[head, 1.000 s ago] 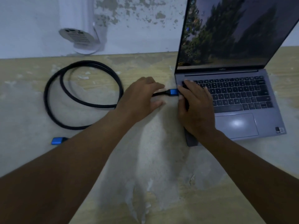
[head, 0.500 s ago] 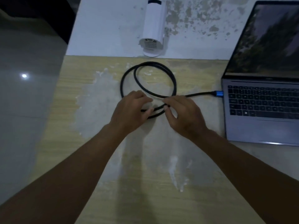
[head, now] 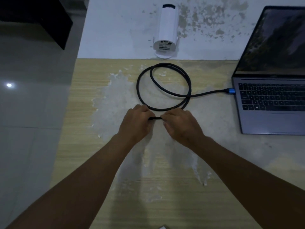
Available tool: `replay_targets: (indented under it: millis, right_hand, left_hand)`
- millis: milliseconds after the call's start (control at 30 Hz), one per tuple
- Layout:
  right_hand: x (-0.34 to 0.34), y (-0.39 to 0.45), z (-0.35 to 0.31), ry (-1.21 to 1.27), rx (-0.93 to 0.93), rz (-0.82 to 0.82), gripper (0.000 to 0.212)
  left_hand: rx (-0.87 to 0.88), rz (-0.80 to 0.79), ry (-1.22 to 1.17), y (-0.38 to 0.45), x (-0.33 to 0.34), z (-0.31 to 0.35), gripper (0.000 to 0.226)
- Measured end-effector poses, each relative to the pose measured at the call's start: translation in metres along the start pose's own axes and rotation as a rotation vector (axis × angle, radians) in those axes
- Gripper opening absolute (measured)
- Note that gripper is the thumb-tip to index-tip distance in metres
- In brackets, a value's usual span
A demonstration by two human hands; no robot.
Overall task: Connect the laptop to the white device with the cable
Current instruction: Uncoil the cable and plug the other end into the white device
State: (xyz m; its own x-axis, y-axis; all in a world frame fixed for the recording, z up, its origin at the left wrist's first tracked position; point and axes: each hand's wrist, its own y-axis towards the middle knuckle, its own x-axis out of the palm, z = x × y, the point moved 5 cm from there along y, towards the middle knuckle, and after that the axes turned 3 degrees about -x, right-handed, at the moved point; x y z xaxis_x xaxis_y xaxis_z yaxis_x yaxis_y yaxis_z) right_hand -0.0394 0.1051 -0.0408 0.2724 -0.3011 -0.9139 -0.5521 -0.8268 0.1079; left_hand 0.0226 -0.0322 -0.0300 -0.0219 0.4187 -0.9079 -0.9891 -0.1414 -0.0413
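Observation:
A black cable lies coiled in a loop on the wooden table. Its blue plug sits in the left side of the open grey laptop at the right. The white device stands at the back against the wall, its vented end with ports facing me. My left hand and my right hand both pinch a short stretch of the cable just in front of the loop. The cable's other plug is hidden under my hands.
The table's left edge drops off to a pale tiled floor. A dark piece of furniture stands at the far left. The peeling white wall runs along the back edge of the table.
A second ago my hands were at the laptop with the blue plug. Both hands have since moved left to the near part of the cable loop and closed on it.

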Motion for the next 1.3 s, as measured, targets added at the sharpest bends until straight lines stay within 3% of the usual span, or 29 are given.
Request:
replay_targets:
  millis: [133, 300, 433, 533, 700, 767, 900, 1100, 1300]
  right_hand:
    - [0.012, 0.001, -0.003, -0.024, 0.104, -0.038, 0.034]
    - [-0.001, 0.007, -0.015, -0.031, 0.16, 0.086, 0.019]
    - [-0.026, 0.009, -0.026, 0.103, 0.197, 0.207, 0.015]
    - [-0.046, 0.005, -0.022, 0.297, 0.378, 0.377, 0.012]
    - [-0.082, -0.005, -0.014, 0.62, 0.637, 0.621, 0.002]
    - [-0.093, -0.009, -0.014, 0.74, 0.695, 0.665, 0.009]
    - [-0.105, -0.016, -0.015, 0.933, 0.747, 0.671, 0.006]
    - [-0.12, -0.025, -0.008, 1.182, 0.781, 0.723, 0.012]
    - [-0.128, -0.02, -0.012, 1.22, 0.793, 0.701, 0.015]
  left_hand:
    - [-0.026, -0.045, 0.019, 0.0, 0.007, -0.007, 0.023]
    - [0.137, 0.066, -0.028, -0.008, -0.011, -0.006, 0.022]
    - [0.015, 0.201, -0.235, -0.007, -0.035, -0.017, 0.059]
    - [-0.047, 0.202, -0.295, -0.004, -0.037, -0.015, 0.081]
    - [0.037, -0.002, -0.018, 0.003, -0.011, 0.0, 0.065]
    - [0.053, -0.007, 0.015, 0.007, -0.006, 0.006, 0.063]
    - [0.032, 0.095, 0.126, 0.02, -0.01, 0.011, 0.06]
    - [0.027, 0.026, 0.295, 0.037, -0.02, 0.0, 0.039]
    - [0.229, 0.065, 0.164, 0.029, -0.051, -0.002, 0.017]
